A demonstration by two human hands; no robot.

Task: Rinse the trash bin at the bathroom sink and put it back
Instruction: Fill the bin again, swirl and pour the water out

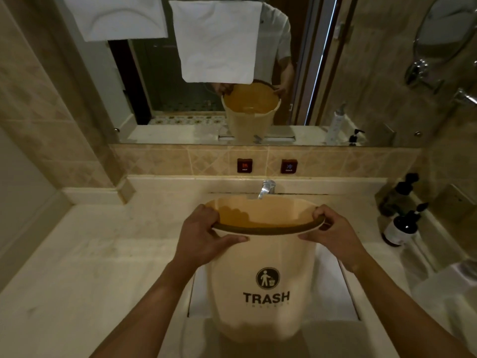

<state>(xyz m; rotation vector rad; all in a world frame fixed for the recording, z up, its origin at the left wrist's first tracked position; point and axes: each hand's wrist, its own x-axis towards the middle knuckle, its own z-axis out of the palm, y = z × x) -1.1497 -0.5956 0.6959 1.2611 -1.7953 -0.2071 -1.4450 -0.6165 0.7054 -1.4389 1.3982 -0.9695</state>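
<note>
A cream trash bin [265,285] with a black "TRASH" label and a dark rim band is held over the rectangular sink [346,293]. The bin's open mouth sits just under the chrome faucet [267,188]. My left hand [204,236] grips the rim on its left side, fingers inside and thumb along the outer wall. On the right side of the rim, my right hand [333,231] holds it the same way. The inside of the bin looks orange-tinted; I cannot tell whether water is in it.
Red HOT [244,165] and COLD [289,166] buttons sit on the tiled backsplash. Dark pump bottles [402,223] stand on the counter at right. The marble counter [90,254] stretches left. A mirror [160,94] above reflects the bin, with white towels [216,40] hanging in front.
</note>
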